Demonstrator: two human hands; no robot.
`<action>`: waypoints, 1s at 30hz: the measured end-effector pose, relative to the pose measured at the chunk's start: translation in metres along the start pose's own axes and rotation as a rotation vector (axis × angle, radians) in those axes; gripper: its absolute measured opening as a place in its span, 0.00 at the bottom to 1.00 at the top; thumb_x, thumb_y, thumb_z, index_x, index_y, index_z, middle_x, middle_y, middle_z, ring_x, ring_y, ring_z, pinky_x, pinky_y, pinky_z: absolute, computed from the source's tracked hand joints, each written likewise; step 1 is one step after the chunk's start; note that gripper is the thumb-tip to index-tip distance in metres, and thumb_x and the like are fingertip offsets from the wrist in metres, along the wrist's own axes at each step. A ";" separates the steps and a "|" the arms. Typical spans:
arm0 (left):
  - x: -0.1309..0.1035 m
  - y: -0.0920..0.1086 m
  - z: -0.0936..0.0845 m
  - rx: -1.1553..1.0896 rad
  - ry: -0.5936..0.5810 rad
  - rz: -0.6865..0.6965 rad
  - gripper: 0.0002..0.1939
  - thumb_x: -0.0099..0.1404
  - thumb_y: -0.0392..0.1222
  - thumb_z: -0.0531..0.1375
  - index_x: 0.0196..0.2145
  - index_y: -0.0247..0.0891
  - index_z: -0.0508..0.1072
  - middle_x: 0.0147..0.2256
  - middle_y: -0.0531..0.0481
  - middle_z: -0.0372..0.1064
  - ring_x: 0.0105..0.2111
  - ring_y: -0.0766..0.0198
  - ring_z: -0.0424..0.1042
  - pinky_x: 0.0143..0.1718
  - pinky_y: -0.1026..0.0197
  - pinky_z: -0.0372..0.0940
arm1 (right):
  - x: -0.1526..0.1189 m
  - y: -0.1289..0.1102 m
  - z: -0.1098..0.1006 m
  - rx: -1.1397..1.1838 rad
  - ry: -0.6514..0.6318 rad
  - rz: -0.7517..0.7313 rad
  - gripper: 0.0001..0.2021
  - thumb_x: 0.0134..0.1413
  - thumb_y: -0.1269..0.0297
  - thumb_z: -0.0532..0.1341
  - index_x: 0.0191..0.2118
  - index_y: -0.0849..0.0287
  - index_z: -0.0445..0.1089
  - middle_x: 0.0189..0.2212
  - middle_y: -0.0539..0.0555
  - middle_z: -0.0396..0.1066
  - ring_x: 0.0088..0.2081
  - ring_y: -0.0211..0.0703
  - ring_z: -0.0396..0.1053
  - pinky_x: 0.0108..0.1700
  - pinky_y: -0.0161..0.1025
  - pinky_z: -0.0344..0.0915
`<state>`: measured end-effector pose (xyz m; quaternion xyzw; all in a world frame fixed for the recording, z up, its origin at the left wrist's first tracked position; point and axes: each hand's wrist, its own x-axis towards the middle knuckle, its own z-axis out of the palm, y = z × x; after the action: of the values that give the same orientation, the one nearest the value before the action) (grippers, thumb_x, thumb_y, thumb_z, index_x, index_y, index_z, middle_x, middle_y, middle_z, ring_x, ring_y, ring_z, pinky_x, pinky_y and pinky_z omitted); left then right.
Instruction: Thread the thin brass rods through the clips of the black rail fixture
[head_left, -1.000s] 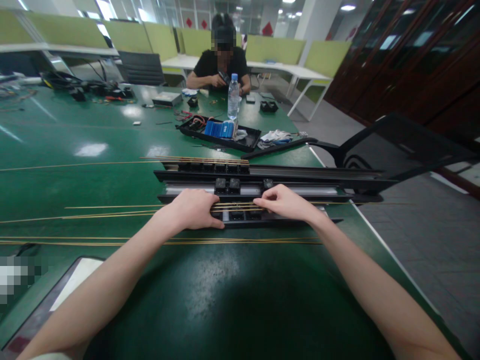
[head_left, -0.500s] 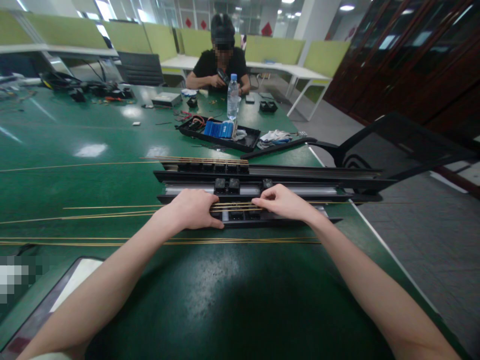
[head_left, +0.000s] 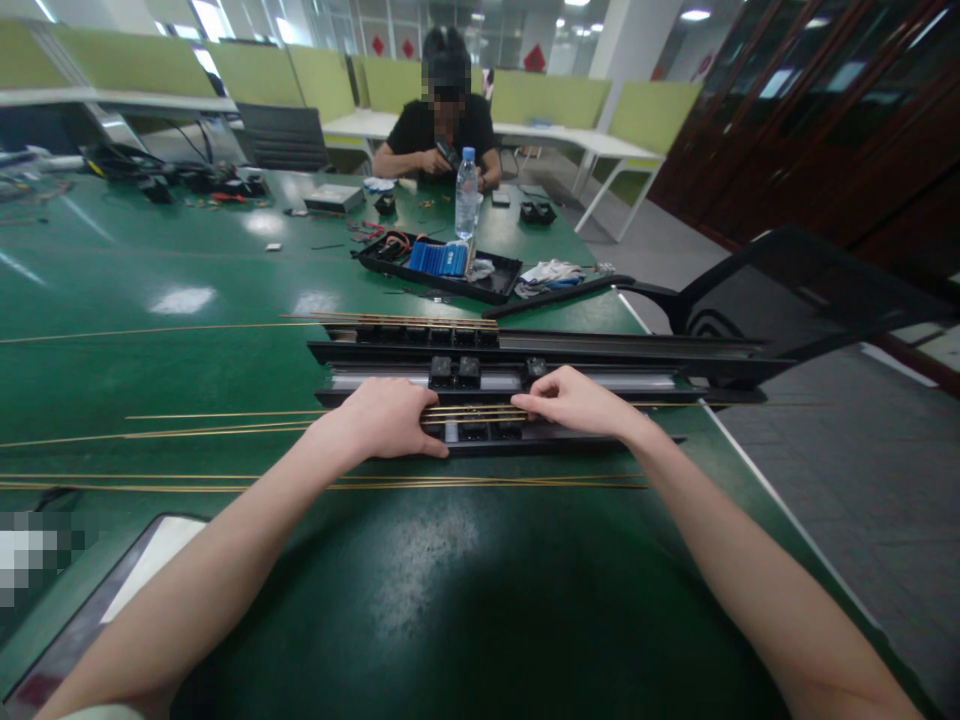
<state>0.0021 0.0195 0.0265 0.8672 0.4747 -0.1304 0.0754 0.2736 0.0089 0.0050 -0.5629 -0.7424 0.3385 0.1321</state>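
1. Two hands, head view: left hand [head_left: 386, 415] at eight o'clock, thumb spread from forefinger across the front rail [head_left: 540, 446], grip unclear; right hand [head_left: 574, 403] at four, fingertips pinching thin rods [head_left: 480, 408] at six.
2. Seemingly aligning rods; next calls for steadiness.
3. Blue pack [head_left: 435, 259], eleven o'clock: white marking, unreadable.

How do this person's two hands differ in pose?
The left hand is spread, thumb apart from index finger; the right hand has thumb and fingertips together. The left hand lies across the near black rail, while the right hand seems to pinch at golden rods. Both hands are bare.
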 end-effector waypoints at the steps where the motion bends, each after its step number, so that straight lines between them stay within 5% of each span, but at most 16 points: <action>1: 0.000 0.000 0.000 0.002 0.002 0.000 0.37 0.50 0.73 0.55 0.47 0.45 0.75 0.41 0.43 0.77 0.39 0.49 0.74 0.39 0.54 0.66 | 0.000 0.000 -0.001 -0.004 -0.003 0.002 0.27 0.50 0.39 0.58 0.24 0.62 0.73 0.18 0.49 0.64 0.22 0.35 0.56 0.26 0.36 0.50; 30: -0.002 0.002 -0.004 0.001 -0.017 -0.021 0.38 0.50 0.73 0.56 0.50 0.45 0.74 0.42 0.42 0.76 0.41 0.49 0.74 0.40 0.54 0.66 | -0.005 0.006 -0.021 -0.044 -0.085 0.054 0.29 0.48 0.35 0.58 0.24 0.61 0.73 0.16 0.49 0.63 0.20 0.35 0.55 0.25 0.37 0.49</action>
<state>0.0031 0.0183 0.0304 0.8611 0.4831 -0.1387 0.0775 0.2919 0.0128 0.0173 -0.5707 -0.7390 0.3492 0.0788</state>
